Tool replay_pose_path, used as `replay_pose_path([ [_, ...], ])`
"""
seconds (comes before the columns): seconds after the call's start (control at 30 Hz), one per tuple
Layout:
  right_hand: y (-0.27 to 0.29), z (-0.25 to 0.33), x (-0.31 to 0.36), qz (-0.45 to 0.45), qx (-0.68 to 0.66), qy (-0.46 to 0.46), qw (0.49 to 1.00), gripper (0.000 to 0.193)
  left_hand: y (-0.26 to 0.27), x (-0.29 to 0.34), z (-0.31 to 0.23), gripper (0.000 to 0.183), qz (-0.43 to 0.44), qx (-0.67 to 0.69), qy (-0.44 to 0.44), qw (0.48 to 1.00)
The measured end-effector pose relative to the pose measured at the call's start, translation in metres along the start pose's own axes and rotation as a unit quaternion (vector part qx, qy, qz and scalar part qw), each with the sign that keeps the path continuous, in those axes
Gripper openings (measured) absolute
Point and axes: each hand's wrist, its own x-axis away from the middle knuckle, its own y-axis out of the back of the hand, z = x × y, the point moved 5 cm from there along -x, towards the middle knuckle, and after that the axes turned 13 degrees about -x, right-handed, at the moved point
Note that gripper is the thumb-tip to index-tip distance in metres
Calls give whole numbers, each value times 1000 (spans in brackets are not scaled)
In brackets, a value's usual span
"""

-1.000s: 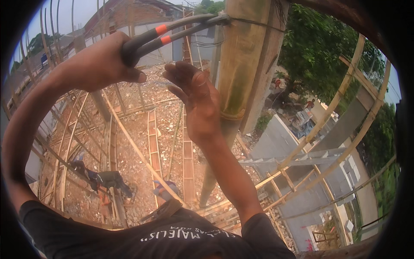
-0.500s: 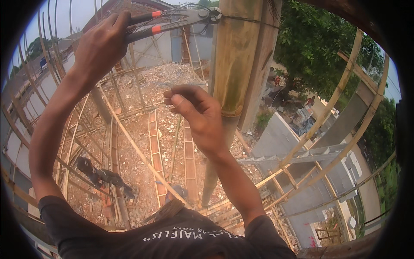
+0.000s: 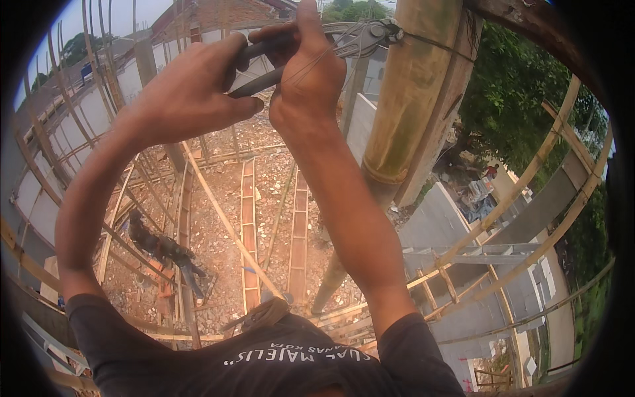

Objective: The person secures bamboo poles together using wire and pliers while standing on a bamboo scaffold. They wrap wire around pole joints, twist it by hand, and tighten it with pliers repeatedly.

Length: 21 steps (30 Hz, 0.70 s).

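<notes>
Both hands on the pincers at the bamboo post, wire tie half made.

I see my left hand (image 3: 188, 92) wrapped shut around the dark handles of the pincers (image 3: 311, 49), and my right hand (image 3: 311, 73) folded over the same handles just ahead of it, fingers closed, a thin strand of wire (image 3: 433, 41) running across its knuckles. The tool sits high in the view, its long axis running roughly level from left to right, head pointing right at the bamboo post (image 3: 413, 99), where it meets the wire looped around the post. I judge the wire already passed round the post and gripped; the tightening twist and the trimming of the loose end look not yet finished. Far below lie rubble and ladders (image 3: 249, 231).
</notes>
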Motion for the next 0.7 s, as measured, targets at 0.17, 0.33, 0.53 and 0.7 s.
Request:
replay_pose_path([
  [0.17,-13,-1,20,-65,-68,-154,984,41,-13,-3,31,48,334,465,74,816],
  [0.33,-2,0,14,29,0,-107,994,55,-21,-9,8,49,419,612,115,661],
  [0.53,11,5,36,137,1,-168,976,70,-10,-13,-1,46,329,388,173,844],
  [0.7,63,3,84,11,83,-298,951,49,2,-18,3,34,181,158,134,961],
])
